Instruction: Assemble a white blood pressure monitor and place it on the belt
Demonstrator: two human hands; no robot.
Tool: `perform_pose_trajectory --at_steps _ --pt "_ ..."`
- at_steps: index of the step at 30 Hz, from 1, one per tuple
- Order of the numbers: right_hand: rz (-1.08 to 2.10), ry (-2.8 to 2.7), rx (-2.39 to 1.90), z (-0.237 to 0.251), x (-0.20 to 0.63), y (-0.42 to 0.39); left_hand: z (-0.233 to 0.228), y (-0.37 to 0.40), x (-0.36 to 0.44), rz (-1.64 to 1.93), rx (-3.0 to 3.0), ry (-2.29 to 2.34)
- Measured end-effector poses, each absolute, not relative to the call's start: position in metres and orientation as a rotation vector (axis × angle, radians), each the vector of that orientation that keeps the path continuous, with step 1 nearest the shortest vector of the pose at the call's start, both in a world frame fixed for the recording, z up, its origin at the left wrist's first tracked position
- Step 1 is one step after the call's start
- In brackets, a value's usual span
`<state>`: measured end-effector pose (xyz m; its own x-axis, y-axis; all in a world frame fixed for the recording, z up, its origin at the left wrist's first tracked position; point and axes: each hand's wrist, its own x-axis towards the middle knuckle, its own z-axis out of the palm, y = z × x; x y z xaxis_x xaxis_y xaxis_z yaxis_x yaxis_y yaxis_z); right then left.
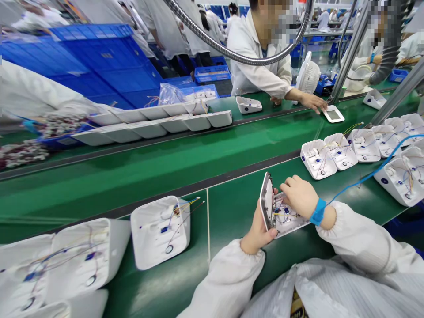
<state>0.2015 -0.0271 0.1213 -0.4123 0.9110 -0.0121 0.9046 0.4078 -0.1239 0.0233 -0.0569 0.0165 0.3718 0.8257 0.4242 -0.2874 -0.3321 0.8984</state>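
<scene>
- Left hand [259, 229] is clamped round the white housing [292, 227] and its tilted-up panel [265, 198] — held over the bench [232, 212], a bit in from its far edge.
- Right hand [300, 195] has its fingers down by the wires [281, 214] inside — can't tell if they're pinching anything.
- One open shell [149, 240] sits left, near that far edge.
- More shells [318, 164] line the same edge, right.

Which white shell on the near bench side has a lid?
The shell in the left hand, right hand over it: its lid stands tilted up. The others on the near bench show no lid.
</scene>
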Motion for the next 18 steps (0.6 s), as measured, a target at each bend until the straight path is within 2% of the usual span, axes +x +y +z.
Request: perform_pose_trajectory --at_steps 8,18 --pt "0.102 -2.717 -1.513 0.115 0.209 -0.02 0.021 -0.057 0.023 1.223 1.555 0.57" --pt "0.262 -2.636 -1.286 0.105 0.218 -0.013 0.005 -0.057 0.021 1.195 1.475 0.605"
